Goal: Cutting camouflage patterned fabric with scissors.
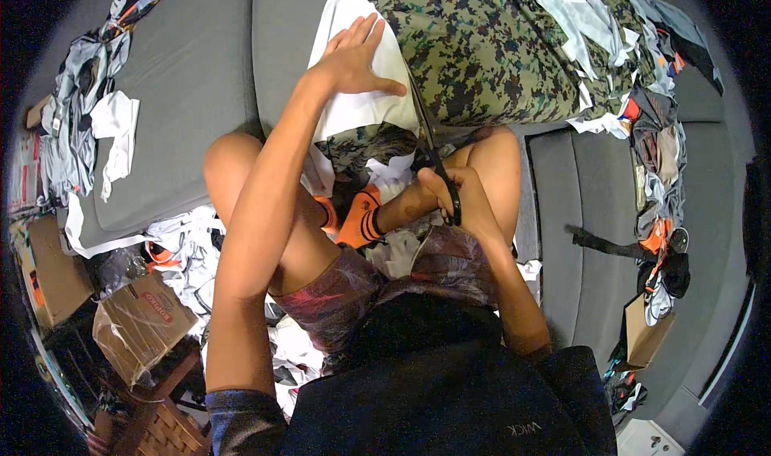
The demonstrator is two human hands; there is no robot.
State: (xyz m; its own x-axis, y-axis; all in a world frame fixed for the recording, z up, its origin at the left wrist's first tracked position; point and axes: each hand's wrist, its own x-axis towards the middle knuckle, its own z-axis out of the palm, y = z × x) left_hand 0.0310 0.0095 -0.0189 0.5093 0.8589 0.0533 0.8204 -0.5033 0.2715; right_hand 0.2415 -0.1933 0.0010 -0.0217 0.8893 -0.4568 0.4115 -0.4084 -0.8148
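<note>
A white piece of cloth (357, 115) lies over the near left side of a camouflage fabric (482, 50) on the grey cushion ahead of me. My left hand (349, 67) rests flat on the white cloth, its fingers stretched out and the thumb pointing right. In my right hand (470, 203), above my bent leg, are long dark scissors (426, 127) held by the handles. Their blades point away from me, along the white cloth's right edge where it meets the camouflage fabric. Whether the blades are apart cannot be made out.
White scraps (590, 26) are strewn over the far right. Cloth offcuts line both sides, with a heap (181, 243) left of my knees. A cardboard box (144, 323) stands at the lower left. A dark strap (606, 243) lies on the right cushion.
</note>
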